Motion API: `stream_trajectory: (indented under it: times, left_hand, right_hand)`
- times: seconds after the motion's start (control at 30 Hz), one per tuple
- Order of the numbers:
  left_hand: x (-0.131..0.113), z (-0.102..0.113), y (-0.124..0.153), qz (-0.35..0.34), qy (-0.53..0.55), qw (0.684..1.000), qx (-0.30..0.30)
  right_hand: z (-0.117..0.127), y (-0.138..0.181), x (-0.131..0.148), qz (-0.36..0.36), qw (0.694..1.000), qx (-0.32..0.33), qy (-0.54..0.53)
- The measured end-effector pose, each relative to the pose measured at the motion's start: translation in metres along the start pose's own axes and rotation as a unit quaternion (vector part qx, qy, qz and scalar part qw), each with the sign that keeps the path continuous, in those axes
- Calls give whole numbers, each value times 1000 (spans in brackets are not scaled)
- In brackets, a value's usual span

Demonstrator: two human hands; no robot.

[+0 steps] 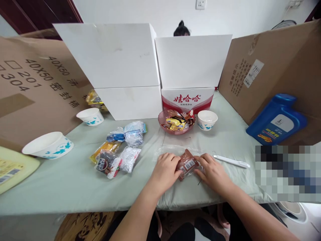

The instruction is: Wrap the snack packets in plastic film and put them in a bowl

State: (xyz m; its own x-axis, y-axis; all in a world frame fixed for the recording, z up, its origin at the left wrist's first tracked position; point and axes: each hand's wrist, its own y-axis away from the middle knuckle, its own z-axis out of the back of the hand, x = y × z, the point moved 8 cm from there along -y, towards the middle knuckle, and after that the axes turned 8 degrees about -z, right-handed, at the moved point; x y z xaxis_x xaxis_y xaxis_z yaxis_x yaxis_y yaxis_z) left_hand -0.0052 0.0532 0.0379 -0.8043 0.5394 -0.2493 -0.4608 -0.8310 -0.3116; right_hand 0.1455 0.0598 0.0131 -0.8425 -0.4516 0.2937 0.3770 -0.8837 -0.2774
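Note:
Between my two hands, on the cloth, is a small reddish-brown plastic packet (187, 164) with a white barcode label. My left hand (165, 170) grips its left edge with bent fingers. On the opposite edge my right hand (214, 172) is closed, thumb low and fingers on top. A clear plastic bag (160, 151) lies flat just behind the packet, partly covered by my fingers. To the right of my right hand rests a white utility knife (232, 161). Beyond the hands stands a pink glass bowl (163, 128) of wrapped sweets, beside a white paper bowl (207, 117).
Several wrapped packets (129, 159) lie in a pile on the left. Two more paper bowls (54, 145) stand near the left cardboard box (42, 77). White boxes (125, 67) wall off the back; a person's head shows behind. A blue bottle (273, 120) stands at the right.

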Motion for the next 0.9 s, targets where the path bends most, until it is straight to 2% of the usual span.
stream_trajectory:
  times: [0.07, 0.17, 0.3, 0.37, 0.47, 0.53, 0.6, 0.63, 0.7, 0.83, 0.9]
  left_hand:
    - [5, 0, 1, 9, -4, 1000, 9]
    - [2, 1, 2, 1, 7, 1000, 20]
    - [-22, 7, 5, -41, 52, 997, 34]
    - [-39, 6, 8, -68, 123, 987, 84]
    - [-60, -2, 16, -100, 239, 945, 199]
    - [-54, -2, 15, -63, 231, 950, 201]
    - [-30, -1, 12, 42, 143, 975, 164]
    - [-16, -2, 12, 102, 88, 978, 157]
    - [6, -4, 18, 190, 6, 966, 176]
    - [21, -10, 24, 226, -14, 952, 206]
    - [24, -11, 26, 232, -10, 950, 210]
  right_hand:
    - [8, 1, -1, 14, 1000, -10, 19]
    - [21, 4, 6, 65, 996, -52, -13]
    - [18, 14, 30, 176, 982, -43, -42]
    - [13, 16, 39, 207, 977, -26, -37]
    - [7, 17, 43, 213, 976, -1, -35]
    - [8, 16, 43, 211, 977, 7, -35]
    - [10, 17, 44, 208, 978, 17, -25]
    - [11, 18, 44, 202, 979, 31, -12]
    - [11, 20, 43, 181, 980, 87, 17]
    - [15, 34, 28, 80, 970, 221, 58]
    - [21, 41, 9, 1, 963, 254, 90]
